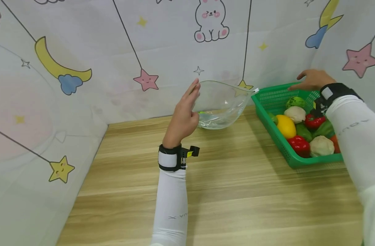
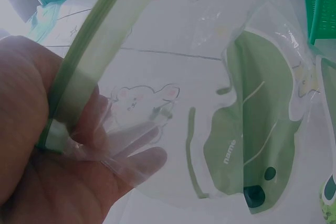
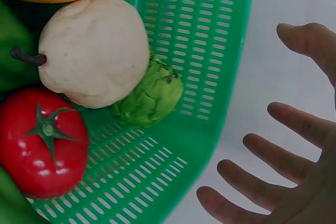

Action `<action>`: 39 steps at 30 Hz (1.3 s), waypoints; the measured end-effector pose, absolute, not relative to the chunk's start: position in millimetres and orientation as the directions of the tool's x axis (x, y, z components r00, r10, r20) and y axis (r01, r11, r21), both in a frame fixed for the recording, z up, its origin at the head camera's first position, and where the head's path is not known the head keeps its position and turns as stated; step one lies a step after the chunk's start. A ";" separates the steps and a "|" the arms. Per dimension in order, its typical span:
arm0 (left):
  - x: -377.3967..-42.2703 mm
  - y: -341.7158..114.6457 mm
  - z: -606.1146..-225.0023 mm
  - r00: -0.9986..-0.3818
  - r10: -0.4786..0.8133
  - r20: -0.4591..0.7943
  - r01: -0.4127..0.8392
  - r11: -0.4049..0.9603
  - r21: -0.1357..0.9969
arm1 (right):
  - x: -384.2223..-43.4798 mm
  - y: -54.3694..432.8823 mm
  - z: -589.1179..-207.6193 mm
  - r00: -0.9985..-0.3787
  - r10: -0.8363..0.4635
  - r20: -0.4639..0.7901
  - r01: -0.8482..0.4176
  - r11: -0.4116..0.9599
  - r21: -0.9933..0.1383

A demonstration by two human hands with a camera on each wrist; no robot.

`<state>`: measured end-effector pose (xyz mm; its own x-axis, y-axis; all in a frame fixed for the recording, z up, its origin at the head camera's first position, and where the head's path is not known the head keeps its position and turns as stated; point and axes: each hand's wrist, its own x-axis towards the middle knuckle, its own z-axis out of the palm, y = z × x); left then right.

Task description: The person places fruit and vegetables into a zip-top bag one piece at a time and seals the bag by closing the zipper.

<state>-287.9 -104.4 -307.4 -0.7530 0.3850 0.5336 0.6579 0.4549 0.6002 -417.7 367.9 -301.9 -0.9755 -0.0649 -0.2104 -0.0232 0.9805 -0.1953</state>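
Observation:
A clear zip bag (image 1: 219,121) with a green zip strip (image 2: 86,51) stands with its mouth spread beside my left hand (image 1: 182,118). That hand holds the bag's edge between thumb and fingers; in the left wrist view, part of the hand shows through the plastic. Green printing with the word "name" marks the bag. Over the far side of a green basket (image 1: 275,148), my right hand (image 1: 315,80) hovers with fingers spread, holding nothing. Near it lie a pale round vegetable (image 3: 94,51), a green leafy one (image 3: 149,95) and a red tomato (image 3: 42,142).
More toy produce fills the basket, including a yellow piece (image 1: 286,126), a red pepper (image 1: 299,146) and another pale piece (image 1: 322,146). Basket and bag stand on a wooden table (image 1: 236,191). A printed white curtain (image 1: 172,41) hangs directly behind them.

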 end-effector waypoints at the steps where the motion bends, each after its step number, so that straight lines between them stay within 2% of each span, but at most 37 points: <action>1: -288.2 -104.1 -307.8 -0.753 0.386 0.532 0.658 0.452 0.603 | -418.6 369.2 -306.0 -0.974 -0.065 -0.219 -0.022 0.981 -0.194; 12: -287.3 -100.2 -306.0 -0.743 0.400 0.537 0.669 0.453 0.589 | -426.2 380.6 -341.2 -0.940 -0.066 -0.335 0.016 0.971 -0.237; 21: -287.5 -101.4 -305.5 -0.743 0.407 0.531 0.669 0.467 0.578 | -434.6 377.9 -358.7 -0.922 -0.065 -0.381 0.016 0.979 -0.206; 31: -287.0 -105.9 -306.6 -0.757 0.390 0.525 0.653 0.483 0.583 | -449.5 381.2 -380.0 -0.939 -0.051 -0.341 0.045 0.962 -0.268; 39: -287.9 -101.6 -307.1 -0.755 0.389 0.528 0.655 0.482 0.582 | -448.6 386.3 -373.5 -0.947 -0.044 -0.317 0.051 0.958 -0.283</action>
